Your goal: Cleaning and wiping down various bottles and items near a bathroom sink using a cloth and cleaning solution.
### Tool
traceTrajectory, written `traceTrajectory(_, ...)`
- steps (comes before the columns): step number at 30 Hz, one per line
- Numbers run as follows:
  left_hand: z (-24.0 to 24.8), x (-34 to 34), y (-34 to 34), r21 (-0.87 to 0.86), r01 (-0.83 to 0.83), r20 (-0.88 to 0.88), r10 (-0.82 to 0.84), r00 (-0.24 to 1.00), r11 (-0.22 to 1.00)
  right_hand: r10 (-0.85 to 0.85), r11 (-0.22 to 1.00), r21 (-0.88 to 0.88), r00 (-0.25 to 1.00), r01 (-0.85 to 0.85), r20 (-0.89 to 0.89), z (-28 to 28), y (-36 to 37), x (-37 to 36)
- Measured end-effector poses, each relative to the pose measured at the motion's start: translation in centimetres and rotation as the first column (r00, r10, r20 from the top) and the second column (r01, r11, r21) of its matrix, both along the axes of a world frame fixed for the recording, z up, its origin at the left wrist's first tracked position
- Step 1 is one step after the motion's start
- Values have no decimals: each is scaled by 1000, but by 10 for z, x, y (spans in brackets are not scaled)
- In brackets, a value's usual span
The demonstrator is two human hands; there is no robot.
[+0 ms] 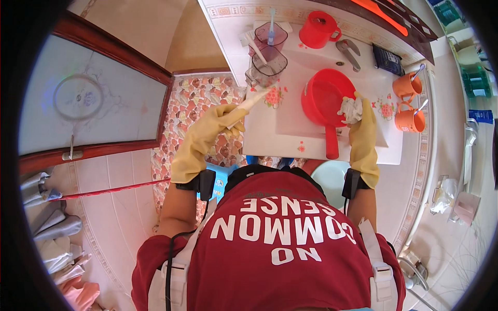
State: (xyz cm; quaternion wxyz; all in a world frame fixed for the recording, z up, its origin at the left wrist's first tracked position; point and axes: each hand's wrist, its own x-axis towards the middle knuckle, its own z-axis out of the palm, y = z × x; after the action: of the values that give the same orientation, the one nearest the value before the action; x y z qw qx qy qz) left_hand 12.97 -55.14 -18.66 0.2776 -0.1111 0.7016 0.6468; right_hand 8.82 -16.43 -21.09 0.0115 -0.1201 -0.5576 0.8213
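Both hands wear yellow rubber gloves. My left hand [224, 120] grips a thin white stick-like tool [249, 105] that points toward a clear purple cup [268, 63] on the white counter [270, 137]. My right hand [361, 118] presses a crumpled white cloth [350, 109] against the right rim of a red dipper [322, 97] with a long handle, which lies on the counter. A second clear cup [271, 34] behind holds a blue toothbrush.
A red mug [317, 29], a metal tool [348, 52], a dark packet [387, 58] and two orange cups [408, 102] with spoons stand along the counter. A light blue basin [331, 179] sits below. A wood-framed glass door [88, 98] is left. Cloths [52, 228] hang lower left.
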Motion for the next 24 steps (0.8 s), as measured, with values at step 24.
traceTrajectory(24, -165, 89, -127, 196, -566, 321, 493, 809, 801, -322, 946, -17, 945, 324, 57, -34, 39, 37)
